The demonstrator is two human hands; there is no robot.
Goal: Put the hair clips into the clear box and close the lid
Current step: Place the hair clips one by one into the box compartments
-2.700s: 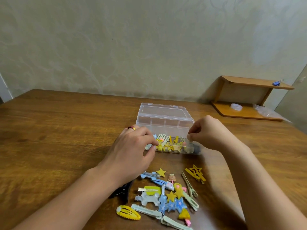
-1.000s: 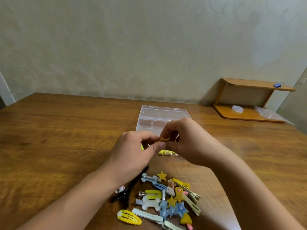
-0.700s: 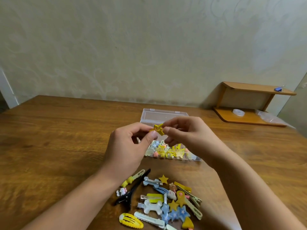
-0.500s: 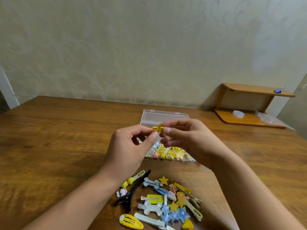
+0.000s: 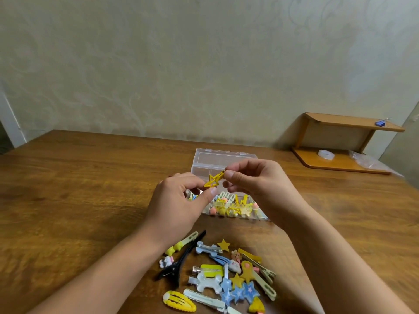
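Star clip (image 5: pixel 213 180), lifted since a second ago, is now pinched between left hand (image 5: pixel 181 200) and right hand (image 5: pixel 254 184) above the open box (image 5: pixel 223 158); the pile (image 5: pixel 222 277) at 6 o'clock on the bench (image 5: pixel 79 189) awaits boxing.
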